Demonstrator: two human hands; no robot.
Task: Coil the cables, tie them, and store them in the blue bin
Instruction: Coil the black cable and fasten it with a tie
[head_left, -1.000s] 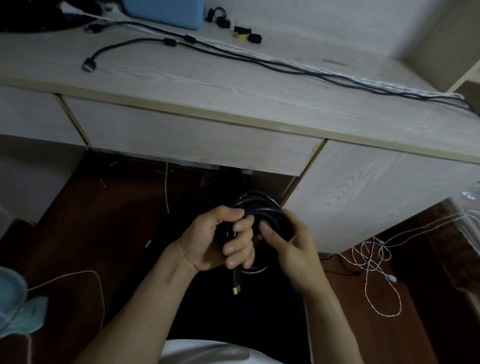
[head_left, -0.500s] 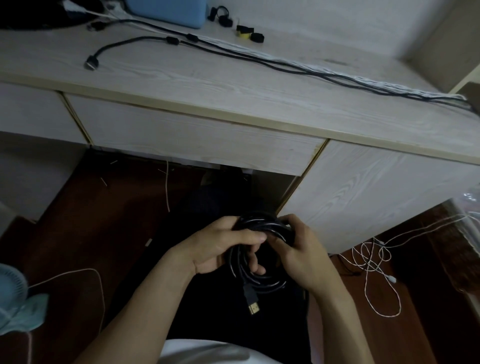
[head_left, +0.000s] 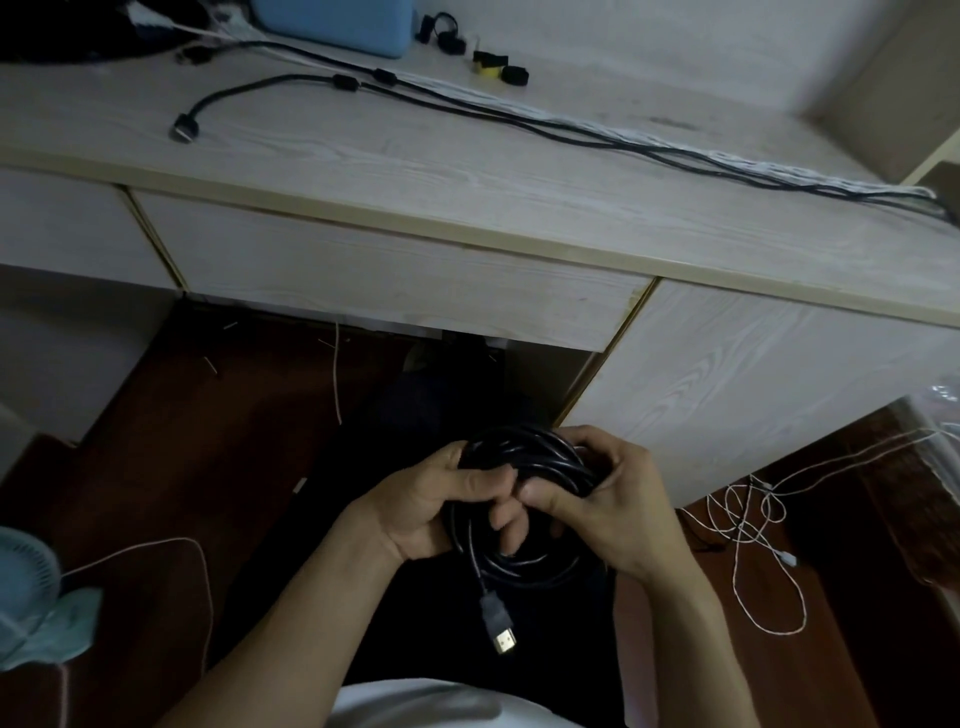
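Left hand (head_left: 441, 512) grips the left side of a coiled black rubber-sheathed cable (head_left: 524, 519), fingers curled through the middle of the loops, and the right hand (head_left: 608, 506) grips the top right of the same coil, thumb pressed over the strands and fingers wrapped behind; both held low in front of the person, above the dark lap and nearer than the pale wood-grain table (head_left: 467, 171). Coil looks wound, several turns stacked into a rough ring, no tie visible on it, so by my reading coiling of this one is about done and tying is not yet done. Black hook-and-loop ties with a yellow one (head_left: 498, 70) lie on the far part of the table, just right of the light blue plastic bin (head_left: 337, 23), whose inside is cut off by the frame so cannot tell what it holds. Left to do as I judge: tie this coil, put it in the bin, then handle the long black and white cables (head_left: 571, 127) lying stretched across the table from far left to right, uncoiled, plus a thin white cable (head_left: 748, 540) loose on the brown floor at right. Coil faces roughly up toward the camera, tilted a bit, ring slightly longer near-to-far. Its free end hangs from the near left of the ring, with the dark plug with gold metal tip (head_left: 501, 626) pointing toward the near side and slightly right.
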